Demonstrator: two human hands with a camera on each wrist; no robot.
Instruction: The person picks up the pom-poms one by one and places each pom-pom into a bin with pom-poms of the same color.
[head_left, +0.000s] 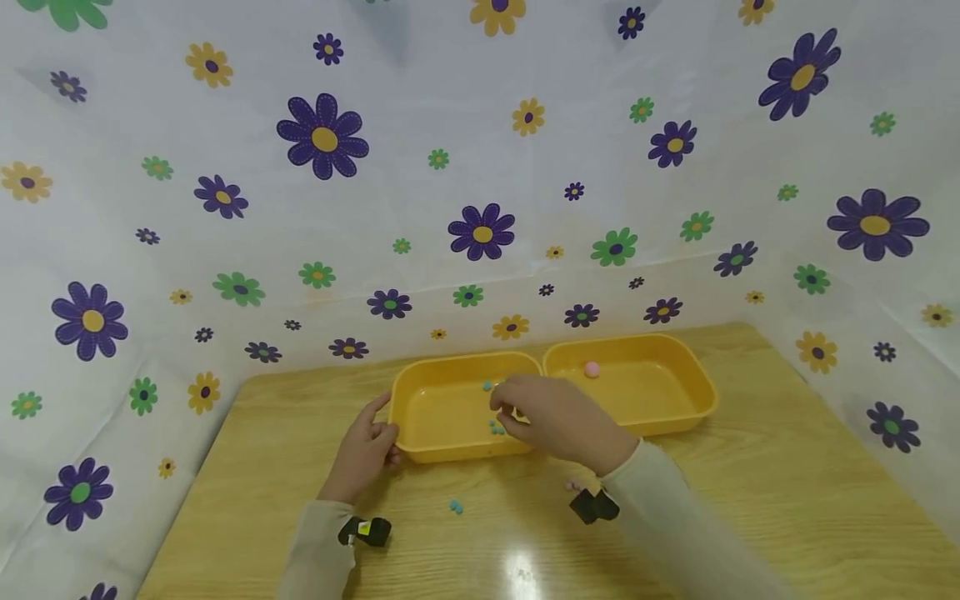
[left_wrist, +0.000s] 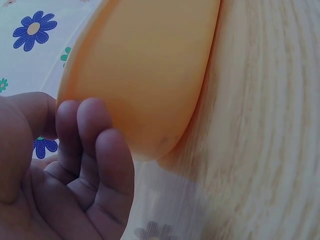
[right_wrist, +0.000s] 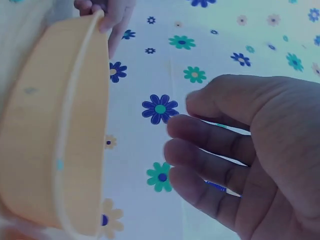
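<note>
My left hand (head_left: 363,446) grips the left end of the left yellow tray (head_left: 450,455). Its fingertips lie against the tray's outer wall (left_wrist: 145,60) in the left wrist view. Over the right part of this tray hovers my right hand (head_left: 555,417), fingers loosely bent. In the right wrist view nothing shows between the fingers of this right hand (right_wrist: 240,150). Small blue pieces (head_left: 497,428) lie in the left tray below the fingertips, with another blue piece (head_left: 487,386) farther back.
A second yellow tray (head_left: 701,400) adjoins on the right, with a pink ball (head_left: 592,369) inside. On the wooden table (head_left: 420,558) lie a few blue pieces (head_left: 456,507) in front and small pink pieces (head_left: 573,484) by the right wrist. Flowered cloth (head_left: 405,183) hangs behind.
</note>
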